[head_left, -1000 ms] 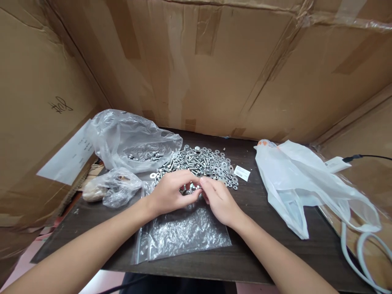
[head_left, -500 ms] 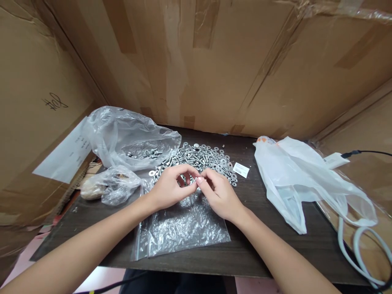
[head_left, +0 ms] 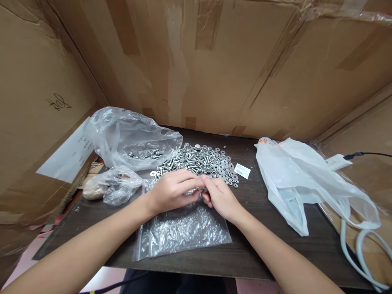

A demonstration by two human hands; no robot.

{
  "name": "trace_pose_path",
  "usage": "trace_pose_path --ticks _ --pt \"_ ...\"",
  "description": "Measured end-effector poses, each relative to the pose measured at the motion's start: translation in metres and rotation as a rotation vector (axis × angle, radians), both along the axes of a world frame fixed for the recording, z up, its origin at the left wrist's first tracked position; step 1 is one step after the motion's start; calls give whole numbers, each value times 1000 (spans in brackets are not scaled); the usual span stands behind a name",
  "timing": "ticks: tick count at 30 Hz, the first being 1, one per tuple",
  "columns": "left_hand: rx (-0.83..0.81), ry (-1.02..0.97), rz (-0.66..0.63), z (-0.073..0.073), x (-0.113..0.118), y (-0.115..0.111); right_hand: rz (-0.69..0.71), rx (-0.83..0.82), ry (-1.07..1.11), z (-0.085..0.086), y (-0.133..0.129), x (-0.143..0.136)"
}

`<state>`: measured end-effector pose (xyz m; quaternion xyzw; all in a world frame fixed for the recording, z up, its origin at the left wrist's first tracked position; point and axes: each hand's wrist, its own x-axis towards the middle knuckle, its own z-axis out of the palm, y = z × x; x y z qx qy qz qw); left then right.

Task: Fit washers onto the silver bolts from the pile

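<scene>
Left grip [head_left: 173, 188] meets right grip [head_left: 221, 199]; bolt pile [head_left: 196, 158] just beyond.

Bolts [head_left: 196, 158] and washers [head_left: 225, 164] at frame centre

The pile lies on the worktop [head_left: 252, 200], behind the left hand [head_left: 174, 190] and right hand [head_left: 222, 200]. A zip bag [head_left: 192, 234] lies before it, partly under the hands. At centre left, a large bag [head_left: 125, 130] holds more bolts [head_left: 150, 154], with a small bag [head_left: 119, 185] in front. Right of the pile lies a label [head_left: 241, 171], then a carrier bag [head_left: 284, 175]. Cardboard [head_left: 232, 73] stands behind, across the upper frame.
</scene>
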<state>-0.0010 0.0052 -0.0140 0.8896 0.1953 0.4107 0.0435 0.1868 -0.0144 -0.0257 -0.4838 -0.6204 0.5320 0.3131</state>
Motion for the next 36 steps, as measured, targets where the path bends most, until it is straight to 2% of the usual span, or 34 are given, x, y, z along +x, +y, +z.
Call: trace_pose_path --ticks 2,5,7,9,11,16,19,21,22,25,28,30,32,36 --pt "-105 -17 33 1 1 -1 -41 162 -69 4 -1 1" --pt "-438 -116 95 2 5 -3 -47 479 -148 11 -3 3" --pt "-587 -161 114 2 7 -4 -9 541 -173 13 -4 4" --pt "-596 -158 110 2 7 -4 13 531 -186 12 -3 5" --pt "-527 -123 107 2 6 -4 19 519 -191 8 -2 4" --pt "-454 51 118 8 0 -3 25 484 -238 2 1 4" --pt "-495 130 105 20 -4 1 34 497 -254 1 3 5" --pt "-490 182 97 34 -10 1 36 517 -256 0 4 5" --pt "-468 214 122 42 -14 1 36 527 -255 -1 4 5" --pt "-415 314 329 68 -37 -10 50 551 -243 -1 2 5" --pt "-438 354 517 82 -73 -26 64 564 -228 -1 1 5" --pt "-404 351 645 81 -99 -34 67 572 -225 -1 1 5" --pt "-395 340 740 73 -122 -38 67 579 -221 0 1 4" --pt "-456 284 827 54 -148 -36 65 588 -207 0 1 4"
